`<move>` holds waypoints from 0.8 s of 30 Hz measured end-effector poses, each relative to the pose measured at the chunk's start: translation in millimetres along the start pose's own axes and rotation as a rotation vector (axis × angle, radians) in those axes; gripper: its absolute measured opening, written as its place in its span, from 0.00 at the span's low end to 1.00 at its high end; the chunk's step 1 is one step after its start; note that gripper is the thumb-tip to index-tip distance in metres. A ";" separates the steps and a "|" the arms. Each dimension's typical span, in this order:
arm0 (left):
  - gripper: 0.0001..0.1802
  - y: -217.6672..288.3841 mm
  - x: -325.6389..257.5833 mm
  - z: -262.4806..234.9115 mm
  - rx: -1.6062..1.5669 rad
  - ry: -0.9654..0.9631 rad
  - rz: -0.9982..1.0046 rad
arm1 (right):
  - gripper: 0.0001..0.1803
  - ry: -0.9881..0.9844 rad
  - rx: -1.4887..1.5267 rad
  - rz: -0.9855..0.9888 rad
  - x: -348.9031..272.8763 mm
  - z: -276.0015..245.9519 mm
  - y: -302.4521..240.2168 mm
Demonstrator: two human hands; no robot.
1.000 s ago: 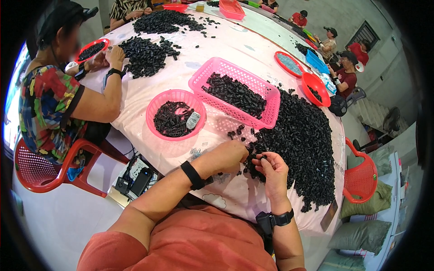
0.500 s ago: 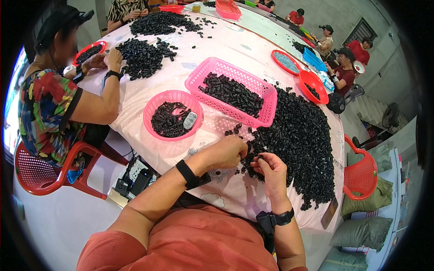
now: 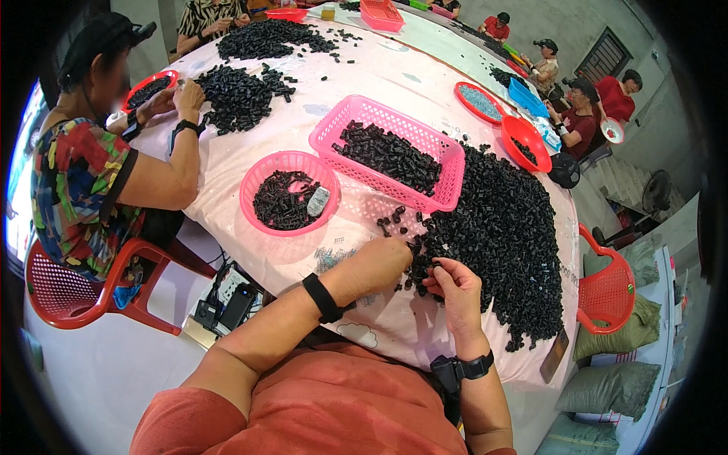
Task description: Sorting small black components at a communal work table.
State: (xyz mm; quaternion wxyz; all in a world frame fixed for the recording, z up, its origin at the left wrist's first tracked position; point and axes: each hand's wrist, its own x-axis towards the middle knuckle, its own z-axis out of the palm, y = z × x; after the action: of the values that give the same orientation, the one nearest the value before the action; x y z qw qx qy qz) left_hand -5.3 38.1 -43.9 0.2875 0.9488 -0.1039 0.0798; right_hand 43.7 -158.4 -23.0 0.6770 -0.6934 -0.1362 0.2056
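Observation:
My left hand (image 3: 385, 263) is closed at the near-left edge of a large heap of small black plastic parts (image 3: 500, 227). Its fingers curl down and away, so whatever they grip is hidden. Just to its right, my right hand (image 3: 457, 288) pinches a small black plastic part between thumb and fingertips; its exact shape is too small to tell. A few loose black parts (image 3: 394, 220) lie beyond my left hand. Past them stands a pink rectangular basket (image 3: 451, 189) filled with black cylindrical pieces. Left of it, a round pink basket (image 3: 254, 216) holds thin black pieces and a grey-white object (image 3: 318, 202).
A co-worker (image 3: 91, 174) sits at the left beside other black piles (image 3: 243, 98). Red trays (image 3: 531, 136) and a blue basket (image 3: 527, 98) stand beyond my heap. A phone (image 3: 555, 355) lies at the table's right edge, near a red chair (image 3: 607, 296). Other people sit farther off.
My left hand has come slightly nearer to me and turned, hiding its fingers. My right hand stays nearly in place, its fingers shifting slightly. At the far right, a person with a plate has moved.

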 end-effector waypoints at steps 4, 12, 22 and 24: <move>0.03 -0.4 -0.3 3.4 0.019 0.025 0.000 | 0.11 -0.016 -0.044 0.011 -0.2 0.0 1.6; 0.03 17.1 6.4 -20.5 -0.282 0.078 -0.026 | 0.10 -0.084 -0.115 0.021 0.5 1.6 4.3; 0.04 26.4 4.8 -17.3 -0.185 0.100 0.058 | 0.09 -0.087 -0.101 0.036 -2.1 4.3 3.6; 0.04 27.8 5.2 -19.1 -0.175 0.095 0.072 | 0.09 -0.087 -0.102 0.034 -2.4 3.5 4.7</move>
State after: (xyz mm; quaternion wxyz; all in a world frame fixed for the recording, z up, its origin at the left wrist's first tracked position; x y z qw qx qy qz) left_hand -8.8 25.4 -12.4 0.3710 0.9108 -0.1307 0.1253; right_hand 39.5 -156.7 -27.5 0.6306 -0.7197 -0.1640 0.2398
